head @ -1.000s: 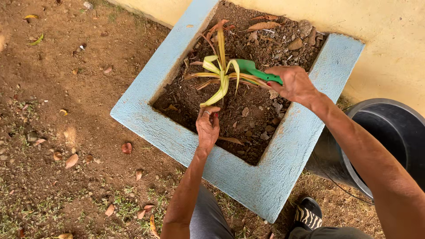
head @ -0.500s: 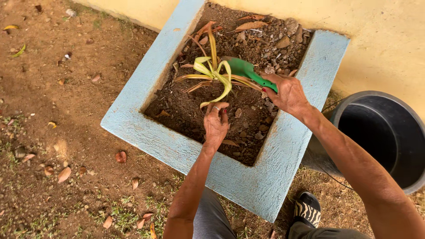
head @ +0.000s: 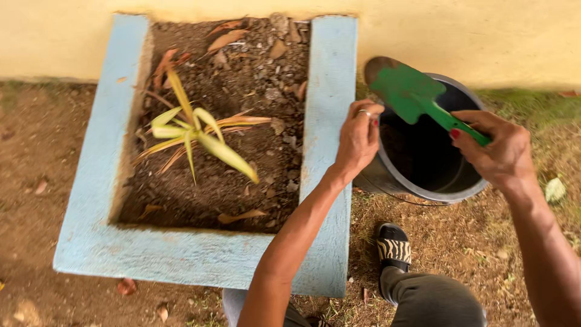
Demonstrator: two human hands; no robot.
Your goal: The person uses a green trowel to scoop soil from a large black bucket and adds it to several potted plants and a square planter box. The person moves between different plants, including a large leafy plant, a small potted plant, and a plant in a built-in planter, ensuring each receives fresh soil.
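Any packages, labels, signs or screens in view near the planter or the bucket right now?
None in view: no package, label, sign or screen.
Planter: pale blue square box of soil, by the yellow wall.
Bucket: dark, round, right of the planter; the left hand is on its rim.
Trowel: green, in the right hand, over the bucket.

One head-worn camera looks steeply down from close above, facing the yellow wall [head: 460, 36], onto a blue planter [head: 330, 91] and black bucket [head: 423, 163] (no second view).

Bucket [head: 423, 175] right of planter [head: 330, 91]
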